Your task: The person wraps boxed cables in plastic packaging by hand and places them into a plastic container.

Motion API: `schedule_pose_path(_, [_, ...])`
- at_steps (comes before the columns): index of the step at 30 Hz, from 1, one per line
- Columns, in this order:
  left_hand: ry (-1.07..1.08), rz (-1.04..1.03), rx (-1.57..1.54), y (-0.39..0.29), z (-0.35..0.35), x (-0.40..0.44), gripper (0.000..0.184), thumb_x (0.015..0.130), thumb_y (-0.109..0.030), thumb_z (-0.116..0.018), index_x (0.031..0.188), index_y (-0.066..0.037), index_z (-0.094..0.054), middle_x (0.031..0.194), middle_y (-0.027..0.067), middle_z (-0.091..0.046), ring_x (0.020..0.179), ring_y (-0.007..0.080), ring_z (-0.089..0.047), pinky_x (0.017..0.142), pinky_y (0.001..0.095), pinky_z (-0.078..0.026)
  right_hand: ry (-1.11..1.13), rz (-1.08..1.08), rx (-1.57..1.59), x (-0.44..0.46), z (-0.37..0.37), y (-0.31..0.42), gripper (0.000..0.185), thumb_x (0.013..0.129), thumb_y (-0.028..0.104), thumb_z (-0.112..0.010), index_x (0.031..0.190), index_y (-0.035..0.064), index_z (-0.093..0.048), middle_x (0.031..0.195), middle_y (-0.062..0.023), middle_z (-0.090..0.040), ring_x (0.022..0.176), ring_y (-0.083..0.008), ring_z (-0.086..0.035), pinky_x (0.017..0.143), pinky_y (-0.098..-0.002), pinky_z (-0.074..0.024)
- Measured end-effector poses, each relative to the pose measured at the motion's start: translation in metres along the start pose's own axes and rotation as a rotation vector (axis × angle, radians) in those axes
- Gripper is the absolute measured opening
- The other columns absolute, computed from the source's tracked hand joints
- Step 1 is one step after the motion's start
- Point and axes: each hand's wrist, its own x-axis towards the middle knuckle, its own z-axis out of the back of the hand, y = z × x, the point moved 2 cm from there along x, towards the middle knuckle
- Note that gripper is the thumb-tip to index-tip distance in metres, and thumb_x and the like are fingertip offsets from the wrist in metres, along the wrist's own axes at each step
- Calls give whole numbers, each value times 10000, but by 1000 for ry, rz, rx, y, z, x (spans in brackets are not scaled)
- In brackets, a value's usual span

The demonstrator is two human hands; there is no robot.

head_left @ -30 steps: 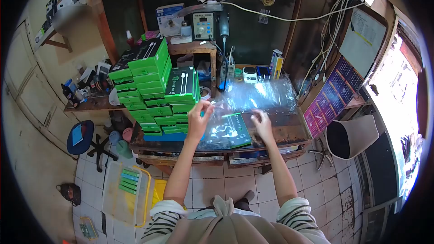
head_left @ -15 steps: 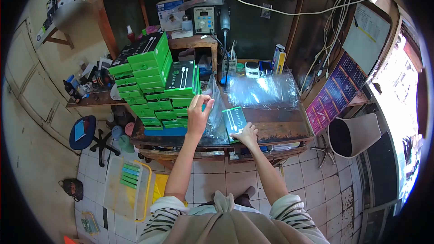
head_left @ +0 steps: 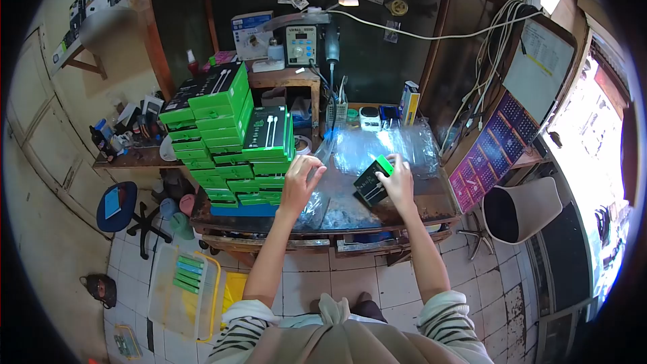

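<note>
My right hand [head_left: 400, 185] grips a flat black box with green edges [head_left: 371, 189], tilted over the front part of the workbench. White cable-like pictures show on its printed face. To the left, my left hand [head_left: 301, 180] hovers with bent fingers, thumb apart, and nothing visible in it. Close beside that hand rises a tall stack of similar green-and-black boxes [head_left: 232, 155], resting on a blue base. Crumpled clear plastic [head_left: 314, 210] lies on the bench just right of the stack.
Clear plastic bags [head_left: 384, 148] cover the back right of the workbench [head_left: 424, 197]. A soldering station [head_left: 301, 46] stands on a small shelf behind. A plastic bin [head_left: 174, 300] sits on the floor at left; a white chair [head_left: 529, 209] is at right.
My right hand has lifted the box off the bench and turned it, moving right and slightly up. My left hand has shifted a little, its thumb and fingers spread wider.
</note>
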Motion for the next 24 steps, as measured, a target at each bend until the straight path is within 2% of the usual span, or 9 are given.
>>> schedule_pose_path(3, [26, -14, 8, -1, -8, 2, 129, 792, -119, -609, 812, -29, -519, 804, 93, -546, 776, 278, -524, 698, 358, -416, 152, 92, -91, 5, -10, -8, 426, 648, 181, -721, 1007, 89, -511, 931, -128, -601, 884, -309, -543, 755, -405, -451])
schedule_pose_path(7, [20, -26, 19, -5, -17, 6, 137, 782, -118, -621, 806, -32, -518, 801, 95, -546, 787, 272, -528, 700, 356, -420, -24, 316, 89, 6, -21, -26, 445, 663, 134, -705, 1074, 91, -542, 981, -123, -565, 888, -313, -529, 772, -386, -450])
schedule_pose_path(11, [30, -60, 43, -5, -27, 14, 127, 771, -94, -629, 802, -34, -521, 795, 90, -560, 781, 266, -545, 706, 354, -432, -40, 168, 557, -6, -38, -67, 661, 668, 77, -721, 1246, 84, -401, 1027, -116, -511, 918, -247, -543, 798, -329, -441])
schedule_pose_path(13, [34, -61, 39, -3, -34, 18, 120, 773, -89, -627, 809, -36, -526, 795, 86, -562, 770, 268, -546, 703, 350, -435, -29, -83, 799, -21, -50, -77, 706, 672, 79, -727, 1269, 52, -350, 1065, -133, -523, 931, -248, -552, 806, -342, -445])
schedule_pose_path(15, [50, -96, 43, -3, -39, 25, 122, 768, -91, -629, 815, -39, -529, 799, 83, -561, 765, 265, -547, 692, 344, -440, 53, -139, 591, -36, -84, -110, 542, 684, 112, -736, 1148, -6, -483, 985, -106, -597, 879, -153, -572, 765, -293, -465])
schedule_pose_path(17, [75, -121, 50, -7, -38, 31, 125, 763, -93, -632, 820, -42, -533, 802, 79, -560, 759, 261, -547, 681, 339, -445, 151, -286, 458, -42, -83, -114, 402, 694, 161, -734, 1008, -23, -563, 896, -83, -620, 823, -147, -578, 731, -293, -459])
schedule_pose_path(21, [276, -204, 228, -28, -31, 41, 140, 726, -73, -644, 828, -43, -553, 806, 60, -556, 742, 242, -549, 661, 333, -465, -25, -394, 915, -25, -78, -113, 260, 781, 158, -667, 976, 25, -559, 907, -50, -601, 859, -116, -545, 759, -276, -422])
schedule_pose_path(23, [353, -255, 280, -35, -33, 42, 162, 709, -76, -662, 838, -62, -565, 783, 52, -533, 718, 225, -546, 627, 329, -467, -123, -523, 1592, -8, -50, -80, 275, 789, 209, -674, 1009, 94, -555, 950, -14, -581, 873, -118, -539, 736, -310, -430])
schedule_pose_path(24, [353, -259, 282, -35, -35, 39, 173, 706, -82, -669, 850, -74, -573, 764, 45, -518, 703, 211, -549, 603, 313, -471, -94, -613, 1713, 2, -41, -74, 280, 801, 211, -662, 1034, 119, -538, 972, 4, -570, 872, -102, -527, 729, -292, -421])
